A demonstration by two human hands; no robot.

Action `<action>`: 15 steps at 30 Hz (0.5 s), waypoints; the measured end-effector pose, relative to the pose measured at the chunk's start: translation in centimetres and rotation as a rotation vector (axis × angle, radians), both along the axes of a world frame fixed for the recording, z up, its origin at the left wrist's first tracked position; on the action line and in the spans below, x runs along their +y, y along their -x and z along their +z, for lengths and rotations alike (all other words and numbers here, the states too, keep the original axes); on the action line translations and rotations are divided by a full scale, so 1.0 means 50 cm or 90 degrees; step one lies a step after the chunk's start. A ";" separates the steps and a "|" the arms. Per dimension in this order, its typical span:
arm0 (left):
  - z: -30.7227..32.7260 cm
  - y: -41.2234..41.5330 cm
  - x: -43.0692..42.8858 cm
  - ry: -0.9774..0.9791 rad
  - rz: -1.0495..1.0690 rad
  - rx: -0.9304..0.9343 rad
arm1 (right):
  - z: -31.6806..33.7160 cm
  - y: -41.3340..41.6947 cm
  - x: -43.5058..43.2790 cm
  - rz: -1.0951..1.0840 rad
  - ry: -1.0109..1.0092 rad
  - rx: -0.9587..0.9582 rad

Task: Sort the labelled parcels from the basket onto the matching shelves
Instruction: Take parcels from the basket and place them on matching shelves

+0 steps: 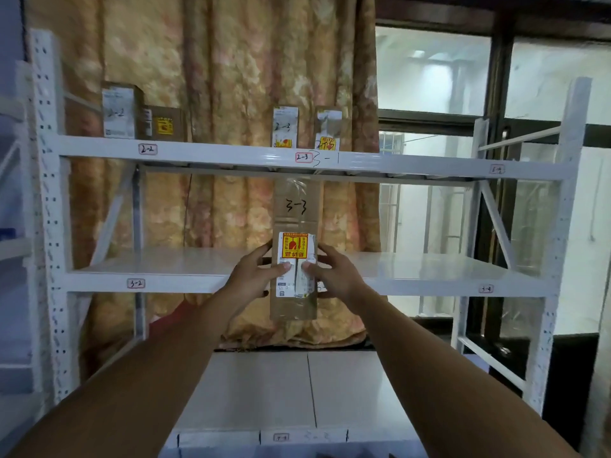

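- Both hands clasp the 3-3 parcel (295,206): left hand (254,276) on its left edge, right hand (337,276) on its right edge, thumbs pressed to the front label.
- 3-3 parcel: tall brown carton, upright, number handwritten near the top, held in front of the middle shelf's edge.
- Middle shelf (165,266): white, tagged 3-2 and 3-4.
- Upper shelf (215,152): tagged 2-2 and 2-3; four boxes (120,110) standing on it.
- Curtain (215,77): floral, behind the rack.

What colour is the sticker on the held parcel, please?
Yellow and red sticker; head view.
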State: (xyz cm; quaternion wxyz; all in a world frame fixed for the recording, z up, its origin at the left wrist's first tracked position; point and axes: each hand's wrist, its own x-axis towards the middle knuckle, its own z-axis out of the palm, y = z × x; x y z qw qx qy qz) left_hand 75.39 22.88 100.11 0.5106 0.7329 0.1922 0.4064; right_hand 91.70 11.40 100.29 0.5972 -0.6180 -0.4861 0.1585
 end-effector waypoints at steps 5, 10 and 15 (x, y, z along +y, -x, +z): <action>0.038 -0.093 0.140 -0.023 -0.014 -0.048 | 0.018 -0.077 0.159 -0.035 -0.058 0.052; 0.019 -0.191 0.249 0.003 -0.027 -0.068 | 0.012 -0.164 0.286 -0.065 -0.030 0.051; -0.007 -0.260 0.345 0.005 -0.083 -0.007 | 0.004 -0.235 0.380 -0.071 -0.044 -0.012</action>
